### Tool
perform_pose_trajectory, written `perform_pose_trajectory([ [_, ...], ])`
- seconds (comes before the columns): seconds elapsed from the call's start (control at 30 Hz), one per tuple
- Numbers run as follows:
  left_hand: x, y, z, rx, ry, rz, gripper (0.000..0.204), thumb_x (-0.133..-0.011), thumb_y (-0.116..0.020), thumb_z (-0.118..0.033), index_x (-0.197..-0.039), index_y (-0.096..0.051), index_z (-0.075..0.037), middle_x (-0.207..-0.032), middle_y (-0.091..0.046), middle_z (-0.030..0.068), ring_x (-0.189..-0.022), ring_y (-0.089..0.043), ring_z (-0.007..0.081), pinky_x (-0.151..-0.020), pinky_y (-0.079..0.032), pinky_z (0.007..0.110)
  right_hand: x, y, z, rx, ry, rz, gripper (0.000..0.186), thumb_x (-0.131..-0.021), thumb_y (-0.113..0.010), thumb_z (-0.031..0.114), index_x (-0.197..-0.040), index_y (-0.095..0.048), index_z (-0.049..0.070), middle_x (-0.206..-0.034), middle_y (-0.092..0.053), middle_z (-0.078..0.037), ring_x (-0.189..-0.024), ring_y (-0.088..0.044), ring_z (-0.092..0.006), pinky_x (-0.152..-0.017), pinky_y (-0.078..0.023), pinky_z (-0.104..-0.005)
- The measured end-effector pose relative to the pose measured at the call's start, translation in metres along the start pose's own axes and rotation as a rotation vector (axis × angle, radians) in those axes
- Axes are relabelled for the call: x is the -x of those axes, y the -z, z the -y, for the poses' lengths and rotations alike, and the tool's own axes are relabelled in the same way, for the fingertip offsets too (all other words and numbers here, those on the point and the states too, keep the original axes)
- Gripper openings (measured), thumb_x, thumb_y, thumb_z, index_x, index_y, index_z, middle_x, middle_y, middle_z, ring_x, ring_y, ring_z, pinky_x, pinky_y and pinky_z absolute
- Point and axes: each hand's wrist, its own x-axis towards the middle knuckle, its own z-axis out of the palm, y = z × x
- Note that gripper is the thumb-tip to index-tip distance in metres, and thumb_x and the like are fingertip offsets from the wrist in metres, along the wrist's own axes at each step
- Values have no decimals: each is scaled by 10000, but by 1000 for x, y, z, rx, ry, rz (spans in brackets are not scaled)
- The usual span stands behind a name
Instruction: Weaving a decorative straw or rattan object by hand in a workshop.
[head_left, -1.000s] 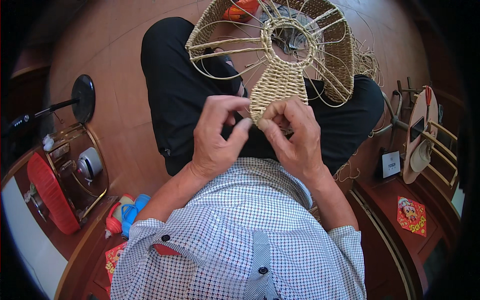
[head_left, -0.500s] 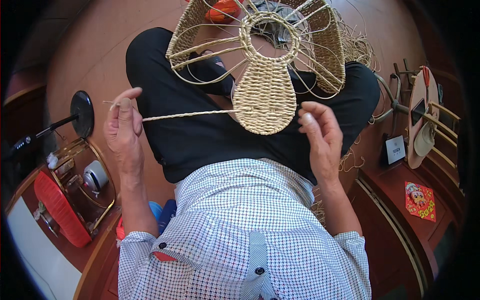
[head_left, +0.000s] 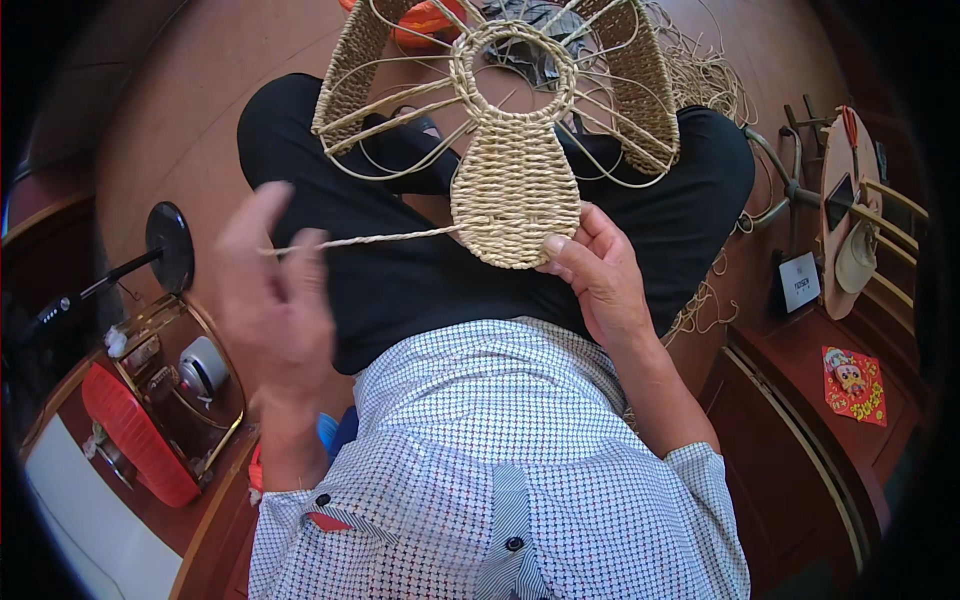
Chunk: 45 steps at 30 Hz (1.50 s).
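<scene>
A woven straw frame (head_left: 348,75) with a ring and spokes rests over my dark-trousered legs. Its rounded, densely woven panel (head_left: 505,190) points toward me. My right hand (head_left: 595,265) grips this panel at its lower right edge, thumb on top and fingers partly hidden beneath. A twisted straw cord (head_left: 390,238) runs out leftward from the panel to my left hand (head_left: 285,285), which is smeared by motion, so I cannot make out whether its fingers close on the cord.
Loose straw cords (head_left: 705,80) lie behind on the floor. A round stand base (head_left: 170,245), a red plastic item (head_left: 140,435) and a metal pot (head_left: 200,365) are at left. A board with a cap (head_left: 855,255) stands right, beside a red paper decoration (head_left: 852,385).
Both hands were together at the panel; the left moved out leftward, drawing the cord straight, and now blurs. The right opened, then took the panel's edge. The woven piece shifted slightly left in view.
</scene>
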Motion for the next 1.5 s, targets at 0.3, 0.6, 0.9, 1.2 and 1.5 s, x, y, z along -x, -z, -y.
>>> perform_pose_trajectory([
  [0.3, 17, -60, -10, 386, 79, 532, 176, -1017, -707, -70, -1191, -726, -46, -827, -714, 88, -712, -684, 144, -642, -515, 296, -8, -18, -4, -181, -91, 36, 521, -999, -749, 124, -1442, -530, -40, -1321, -708, -151, -1203, -708, -217, -1053, -581, -379],
  [0.6, 10, -56, -10, 278, -28, 486, 112, -1035, -677, -80, -1125, -728, -38, -763, -675, 74, -667, -656, 138, -624, -504, 291, -10, -18, -7, -173, -92, 87, 476, -1012, -758, 132, -1418, -579, -42, -1323, -716, -147, -1173, -717, -205, -1023, -594, -360],
  [0.9, 29, -85, -3, 922, 544, 630, 171, -1088, -643, -146, -1175, -669, -1, -817, -596, -53, -717, -512, 45, -691, -411, 201, -10, -17, -5, -179, -76, 136, 508, -1015, -757, 146, -1440, -552, -39, -1355, -698, -151, -1215, -703, -214, -1059, -579, -366],
  [1.2, 34, -85, -4, 664, 325, 488, 117, -1024, -719, -91, -1105, -758, -15, -1026, -648, -12, -862, -565, 72, -768, -466, 242, -10, -16, -4, -154, -97, 128, 531, -1011, -762, 157, -1459, -539, -22, -1377, -688, -143, -1234, -696, -222, -1064, -574, -384],
  [1.5, 31, -82, -12, 1197, 794, 587, 256, -1063, -662, -110, -1255, -712, 52, -1160, -764, 116, -999, -761, 166, -947, -638, 315, -9, -18, -10, -163, -71, 100, 497, -1021, -749, 149, -1442, -551, -25, -1360, -694, -139, -1219, -701, -211, -1043, -582, -373],
])
